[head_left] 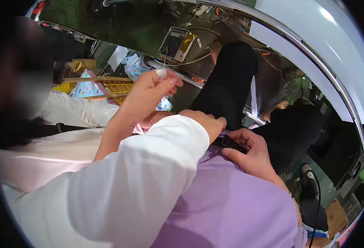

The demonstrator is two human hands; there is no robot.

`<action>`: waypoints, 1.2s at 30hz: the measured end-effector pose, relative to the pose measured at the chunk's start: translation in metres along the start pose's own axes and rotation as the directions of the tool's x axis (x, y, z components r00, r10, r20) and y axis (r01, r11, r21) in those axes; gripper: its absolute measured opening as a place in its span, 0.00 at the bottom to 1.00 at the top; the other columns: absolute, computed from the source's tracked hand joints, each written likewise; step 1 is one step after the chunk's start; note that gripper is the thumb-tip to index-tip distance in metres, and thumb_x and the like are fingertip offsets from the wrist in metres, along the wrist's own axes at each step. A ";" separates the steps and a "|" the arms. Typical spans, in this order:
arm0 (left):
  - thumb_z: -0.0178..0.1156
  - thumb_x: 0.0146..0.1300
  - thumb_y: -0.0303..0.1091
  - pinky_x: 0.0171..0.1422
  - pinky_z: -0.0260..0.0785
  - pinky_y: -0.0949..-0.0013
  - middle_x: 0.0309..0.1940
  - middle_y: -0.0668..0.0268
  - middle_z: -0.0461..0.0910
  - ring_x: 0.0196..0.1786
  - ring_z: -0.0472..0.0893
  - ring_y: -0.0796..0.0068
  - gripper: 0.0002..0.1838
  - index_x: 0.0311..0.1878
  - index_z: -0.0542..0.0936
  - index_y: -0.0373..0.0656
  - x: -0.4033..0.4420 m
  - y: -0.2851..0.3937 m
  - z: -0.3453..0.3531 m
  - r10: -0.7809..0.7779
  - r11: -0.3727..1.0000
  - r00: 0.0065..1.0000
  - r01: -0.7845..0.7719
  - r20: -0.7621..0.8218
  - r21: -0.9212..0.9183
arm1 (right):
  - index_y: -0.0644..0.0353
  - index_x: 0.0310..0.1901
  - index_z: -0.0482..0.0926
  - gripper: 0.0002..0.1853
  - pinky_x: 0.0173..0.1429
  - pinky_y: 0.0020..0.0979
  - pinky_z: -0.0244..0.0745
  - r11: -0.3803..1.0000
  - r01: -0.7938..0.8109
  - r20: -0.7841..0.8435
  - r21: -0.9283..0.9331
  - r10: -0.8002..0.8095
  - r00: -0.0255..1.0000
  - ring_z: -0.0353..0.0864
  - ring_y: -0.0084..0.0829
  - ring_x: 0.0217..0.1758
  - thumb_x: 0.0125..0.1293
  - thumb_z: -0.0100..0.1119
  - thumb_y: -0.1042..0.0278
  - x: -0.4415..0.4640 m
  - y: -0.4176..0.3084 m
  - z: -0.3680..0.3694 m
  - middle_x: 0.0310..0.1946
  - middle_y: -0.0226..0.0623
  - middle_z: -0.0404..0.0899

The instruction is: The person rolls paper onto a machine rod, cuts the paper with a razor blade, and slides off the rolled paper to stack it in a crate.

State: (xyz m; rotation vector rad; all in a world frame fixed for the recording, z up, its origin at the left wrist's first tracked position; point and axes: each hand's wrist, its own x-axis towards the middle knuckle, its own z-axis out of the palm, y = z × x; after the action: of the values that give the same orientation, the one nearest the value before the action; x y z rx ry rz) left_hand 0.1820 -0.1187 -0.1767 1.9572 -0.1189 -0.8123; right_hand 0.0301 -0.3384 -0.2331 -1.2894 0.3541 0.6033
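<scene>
Near the waist of the purple shirt (239, 198), my right hand (256, 153) grips a small black box-like object (231, 143) between thumb and fingers. My left hand (153, 87) is raised at left of centre, its fingers curled, a white cover on one finger; nothing shows in it. Across my left forearm lies a white sleeve (149, 165) of a person seated at left. That person's hand (206, 122) reaches to my waist beside the black object, its fingertips partly hidden. Their other hand (151, 120) is partly covered behind the sleeve.
A multimeter-like device (174, 39) with a small display rests on the dark bench (128, 25). A yellow basket (118, 87) holds patterned pieces (87, 87). A metal rail (314, 53) curves along the white surface (335, 41) at right. A black cable (319, 198) hangs lower right.
</scene>
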 end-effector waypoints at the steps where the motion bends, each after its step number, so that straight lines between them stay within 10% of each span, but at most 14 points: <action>1: 0.53 0.69 0.35 0.44 0.68 0.74 0.32 0.70 0.78 0.37 0.74 0.81 0.12 0.40 0.79 0.35 -0.002 -0.001 -0.001 -0.002 1.000 1.000 0.002 -0.002 0.002 | 0.70 0.43 0.75 0.17 0.48 0.23 0.74 1.000 0.012 0.004 -0.009 -0.012 1.000 0.79 0.20 0.40 0.55 0.69 0.75 0.000 0.000 0.001 0.36 0.36 0.82; 36: 0.54 0.70 0.39 0.39 0.66 0.76 0.31 0.72 0.78 0.34 0.71 0.84 0.13 0.40 0.79 0.38 -0.030 -0.026 -0.011 -0.069 0.994 0.997 0.065 0.043 0.092 | 0.70 0.49 0.77 0.21 0.57 0.27 0.73 0.997 0.011 0.029 -0.078 -0.009 1.000 0.81 0.26 0.48 0.55 0.69 0.69 -0.003 -0.001 -0.010 0.42 0.41 0.83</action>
State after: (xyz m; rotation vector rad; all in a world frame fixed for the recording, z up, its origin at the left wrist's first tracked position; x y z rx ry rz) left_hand 0.1583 -0.0847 -0.1799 2.0374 -0.1196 -0.9103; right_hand 0.0290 -0.3489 -0.2330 -1.3552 0.3030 0.6317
